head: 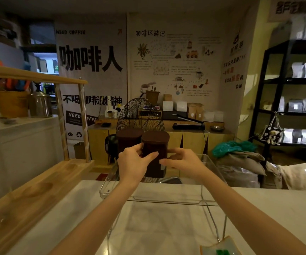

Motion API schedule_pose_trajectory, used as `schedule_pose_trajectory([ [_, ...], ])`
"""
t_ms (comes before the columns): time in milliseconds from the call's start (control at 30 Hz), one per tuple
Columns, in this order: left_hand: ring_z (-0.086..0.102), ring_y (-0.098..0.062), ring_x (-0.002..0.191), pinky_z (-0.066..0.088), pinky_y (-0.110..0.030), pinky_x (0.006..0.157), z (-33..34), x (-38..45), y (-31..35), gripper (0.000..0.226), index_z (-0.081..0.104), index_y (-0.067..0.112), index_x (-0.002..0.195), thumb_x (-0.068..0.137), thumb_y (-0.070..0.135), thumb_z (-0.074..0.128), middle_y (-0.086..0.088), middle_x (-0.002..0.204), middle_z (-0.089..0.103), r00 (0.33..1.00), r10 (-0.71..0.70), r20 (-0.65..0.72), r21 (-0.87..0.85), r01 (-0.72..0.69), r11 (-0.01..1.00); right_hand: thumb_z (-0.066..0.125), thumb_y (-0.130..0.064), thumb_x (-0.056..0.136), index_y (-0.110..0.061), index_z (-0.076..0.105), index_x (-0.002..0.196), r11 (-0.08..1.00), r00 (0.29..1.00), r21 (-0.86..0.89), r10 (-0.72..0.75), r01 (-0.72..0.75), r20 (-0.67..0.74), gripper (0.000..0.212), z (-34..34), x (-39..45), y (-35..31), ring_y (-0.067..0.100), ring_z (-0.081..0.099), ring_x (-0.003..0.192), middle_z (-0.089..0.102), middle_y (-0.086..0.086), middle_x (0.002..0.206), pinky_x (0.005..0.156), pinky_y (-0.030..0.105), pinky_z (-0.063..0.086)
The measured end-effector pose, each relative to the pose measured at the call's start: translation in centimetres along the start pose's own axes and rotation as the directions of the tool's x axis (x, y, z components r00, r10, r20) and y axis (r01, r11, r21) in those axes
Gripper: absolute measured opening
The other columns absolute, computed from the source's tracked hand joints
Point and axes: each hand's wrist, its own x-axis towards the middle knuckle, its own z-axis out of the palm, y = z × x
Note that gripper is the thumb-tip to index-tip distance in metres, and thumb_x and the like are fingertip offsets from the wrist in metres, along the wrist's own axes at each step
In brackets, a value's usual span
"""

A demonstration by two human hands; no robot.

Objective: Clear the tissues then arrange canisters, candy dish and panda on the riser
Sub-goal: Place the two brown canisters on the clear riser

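A dark brown canister [156,153] with a rounded square lid is held upright on the far part of a clear acrylic riser [167,200], clamped from both sides: the left hand [133,163] is wrapped round its left face with fingers across the front, and the right hand [182,161] is pressed to its right face, thumb at the front. A second dark canister [129,139] is seen just beside it on the left, partly hidden by the left hand; whether the two touch cannot be told. The riser is set on a pale marble counter [78,214], whose near stretch is crossed by both forearms. At the lower right edge a pale dish with something green in it [220,247] is cut off by the frame. A wooden rack [36,186] is placed along the counter's left. Behind the canisters a black wire fan [140,115] is seen, with a wooden sideboard [189,137] and sacks [240,162] beyond
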Motion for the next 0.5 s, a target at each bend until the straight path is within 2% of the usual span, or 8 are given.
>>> schedule_pose_trajectory([
  [100,0.066,-0.021,0.098,0.048,-0.024,0.072,0.6,0.4,0.1,0.050,0.062,0.009,0.115,0.070,0.028,0.074,-0.013,0.106,0.071,1.000,-0.003,-0.012,0.042,0.003,0.999,0.072,-0.041,0.072,-0.012,0.058,0.117,0.993,0.994,-0.115,-0.008,-0.005,-0.112,0.056,0.3,0.1,0.2,0.015,0.063,0.092,0.068,0.002,0.102,0.067,0.017,0.048],
  [200,0.066,-0.021,0.096,0.050,-0.026,0.072,1.1,0.8,0.0,0.047,0.063,0.010,0.113,0.071,0.030,0.073,-0.011,0.104,0.072,1.000,-0.003,-0.015,0.075,0.004,0.997,0.068,-0.037,0.077,-0.011,0.057,0.117,0.983,0.985,-0.182,-0.049,0.019,-0.163,0.049,0.8,0.1,0.1,0.012,0.059,0.089,0.067,0.005,0.106,0.066,0.015,0.045],
  [300,0.067,-0.022,0.094,0.053,-0.033,0.076,1.3,1.3,-0.2,0.045,0.064,0.010,0.110,0.072,0.031,0.073,-0.011,0.101,0.073,1.000,0.002,-0.002,0.112,-0.002,0.994,0.066,-0.025,0.081,-0.009,0.054,0.119,0.985,0.991,-0.165,-0.059,0.038,-0.122,0.043,1.0,0.0,0.0,0.011,0.058,0.089,0.067,0.008,0.111,0.076,0.020,0.047],
  [500,0.066,-0.024,0.095,0.055,-0.040,0.080,1.1,1.8,-0.4,0.044,0.065,0.011,0.110,0.073,0.036,0.070,-0.011,0.101,0.073,0.999,0.023,0.035,0.205,-0.029,0.978,0.063,-0.017,0.084,-0.010,0.050,0.123,0.993,0.996,-0.104,-0.056,0.049,-0.066,0.042,1.3,-0.3,0.1,0.016,0.061,0.101,0.064,0.010,0.118,0.083,0.023,0.047],
])
